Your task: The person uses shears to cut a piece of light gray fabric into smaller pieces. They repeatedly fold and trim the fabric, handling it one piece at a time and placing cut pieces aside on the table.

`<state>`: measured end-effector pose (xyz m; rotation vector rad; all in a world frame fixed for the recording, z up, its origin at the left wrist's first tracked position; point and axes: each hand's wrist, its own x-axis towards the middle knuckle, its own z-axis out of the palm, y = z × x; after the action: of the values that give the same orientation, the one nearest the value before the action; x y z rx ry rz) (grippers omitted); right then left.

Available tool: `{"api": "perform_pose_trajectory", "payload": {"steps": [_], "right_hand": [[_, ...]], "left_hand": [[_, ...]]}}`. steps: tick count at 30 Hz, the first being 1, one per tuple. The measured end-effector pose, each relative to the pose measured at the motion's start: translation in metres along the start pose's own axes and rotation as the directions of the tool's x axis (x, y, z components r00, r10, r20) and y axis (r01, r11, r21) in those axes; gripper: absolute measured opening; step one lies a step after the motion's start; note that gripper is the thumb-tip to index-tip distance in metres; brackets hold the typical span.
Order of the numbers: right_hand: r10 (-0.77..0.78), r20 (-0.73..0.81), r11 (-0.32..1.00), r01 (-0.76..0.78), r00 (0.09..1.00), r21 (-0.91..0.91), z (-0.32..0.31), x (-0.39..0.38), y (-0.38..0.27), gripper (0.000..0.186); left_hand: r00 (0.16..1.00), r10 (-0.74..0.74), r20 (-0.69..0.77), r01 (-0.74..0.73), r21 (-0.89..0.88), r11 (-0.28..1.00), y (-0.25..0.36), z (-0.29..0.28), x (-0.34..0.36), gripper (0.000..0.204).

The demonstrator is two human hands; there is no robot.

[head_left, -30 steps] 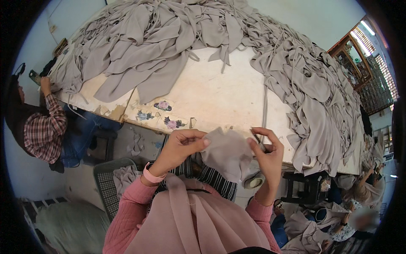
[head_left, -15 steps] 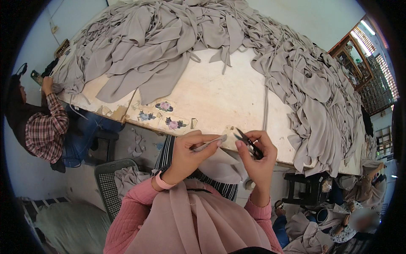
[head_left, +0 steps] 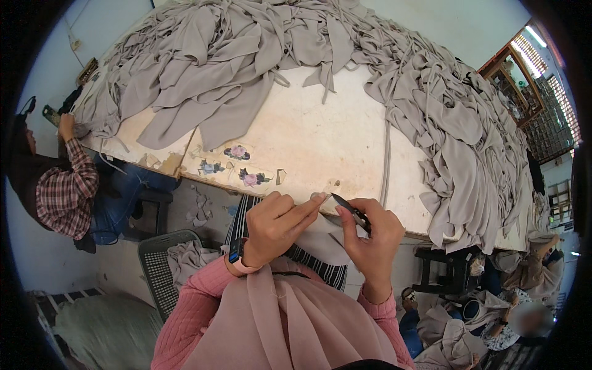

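My left hand (head_left: 277,225) pinches a small grey fabric piece (head_left: 327,240) near the table's front edge; the rest of the piece hangs below my hands. My right hand (head_left: 375,240) is closed on black thread snips (head_left: 355,216), their tips beside my left fingertips and the pinched edge of the cloth. Below my wrists is the pink draped fabric (head_left: 290,320) that I wear.
Grey cloth heaps (head_left: 216,49) cover the back and sides of the pale table (head_left: 308,135). A person in plaid (head_left: 68,197) sits at left. A grey basket (head_left: 154,271) holds cloth. At right are a black stool (head_left: 435,271) and more people (head_left: 499,327) among cloth.
The fabric piece, held spread between both hands a second ago, is now pinched by my left hand and hangs down. The black snips have swung up to my left fingertips.
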<state>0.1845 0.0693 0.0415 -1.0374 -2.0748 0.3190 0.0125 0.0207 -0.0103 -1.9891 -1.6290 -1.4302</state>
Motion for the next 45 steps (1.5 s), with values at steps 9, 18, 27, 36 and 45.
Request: {"api": "perform_pose_trajectory", "payload": {"steps": [9, 18, 27, 36, 45], "right_hand": [[0.275, 0.311, 0.896, -0.36, 0.91, 0.259, -0.017, 0.007, 0.012, 0.017], [0.269, 0.345, 0.918, -0.348, 0.899, 0.192, -0.022, 0.009, 0.013, 0.016], [0.16, 0.327, 0.815, -0.311, 0.931, 0.489, -0.008, 0.023, 0.028, 0.011], [0.253, -0.239, 0.817, -0.074, 0.938, 0.572, -0.052, 0.063, 0.043, 0.009], [0.406, -0.319, 0.803, -0.168, 0.856, 0.572, -0.068, 0.066, 0.094, 0.011]], "left_hand": [[0.981, 0.189, 0.051, -0.194, 0.142, 0.971, -0.009, -0.006, -0.003, 0.057], [0.977, 0.202, 0.074, -0.211, 0.13, 0.969, -0.012, -0.007, -0.002, 0.052], [0.852, -0.271, 0.448, 0.495, -0.52, 0.696, -0.003, 0.005, 0.0, 0.017], [0.748, -0.24, 0.619, 0.63, -0.549, 0.55, -0.023, 0.024, -0.02, 0.022], [0.69, -0.372, 0.621, 0.69, -0.72, 0.079, -0.026, 0.011, -0.025, 0.015]]}}
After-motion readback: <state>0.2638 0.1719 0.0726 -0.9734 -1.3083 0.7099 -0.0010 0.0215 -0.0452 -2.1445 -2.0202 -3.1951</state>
